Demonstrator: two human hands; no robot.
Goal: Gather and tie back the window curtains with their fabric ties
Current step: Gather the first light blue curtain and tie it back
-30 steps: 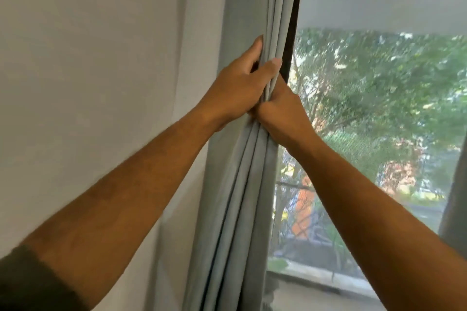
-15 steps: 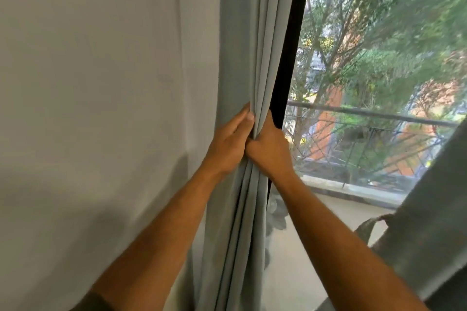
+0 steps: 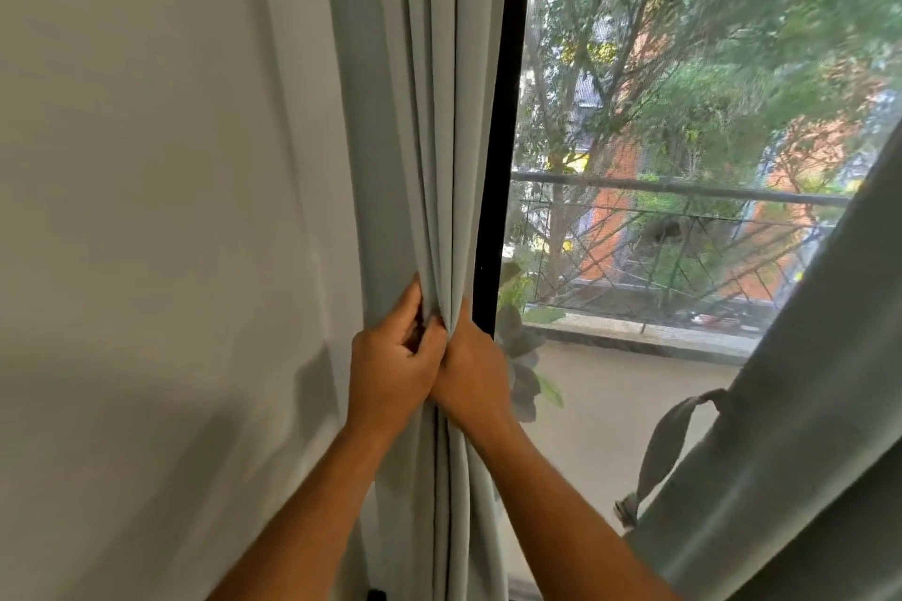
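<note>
The left hand (image 3: 390, 368) and right hand (image 3: 471, 368), touching, both grip the gathered left curtain (image 3: 429, 137), whose folds run vertically through them. A fabric tie (image 3: 668, 449) hangs well to the right hand's right, beside the right curtain (image 3: 805, 405); no tie for the held curtain is visible.

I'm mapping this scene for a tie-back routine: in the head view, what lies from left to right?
Wall → gathered curtain → black window frame → balcony railing → fabric tie → second curtain.
</note>
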